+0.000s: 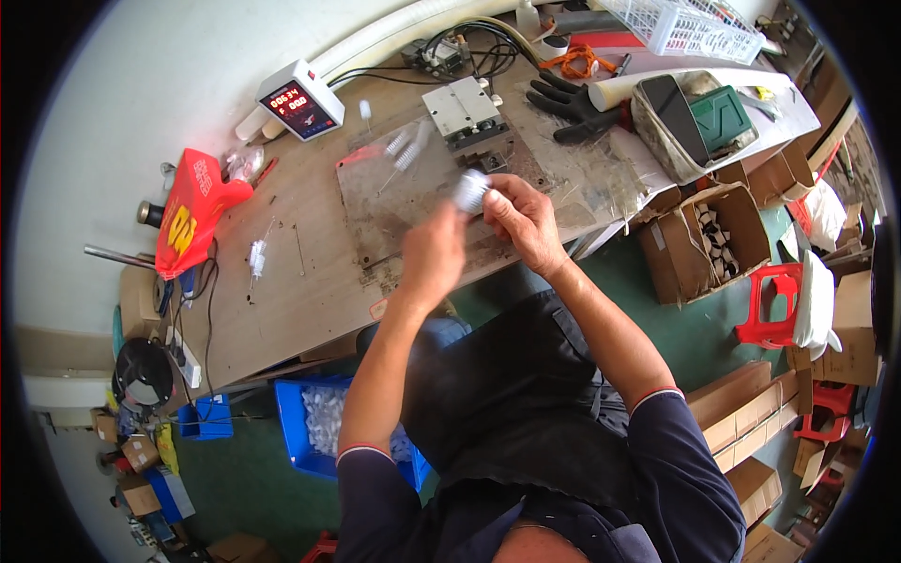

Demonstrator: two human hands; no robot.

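Between thumb and fingers, my right hand [527, 223] pinches a small whitish cylindrical piece [471, 191], held above the front of the bench. Its surface is blurred and looks ribbed. My left hand [435, 251] is just left of the piece, smeared by motion, its fingers too blurred to read. Beyond the hands stands a metal block fixture [465, 111] with a pale top plate. Several white coil-like pieces [402, 150] lie on a flat plate [361, 202] left of the fixture.
A digital counter box [300, 100] stands at the back left, near a red bag [192, 211]. To the right are a black glove [572, 108] and a tray [652, 131] holding a dark flat panel. Below the bench, a blue bin [293, 422] holds many white pieces. An open carton [671, 253] sits right.
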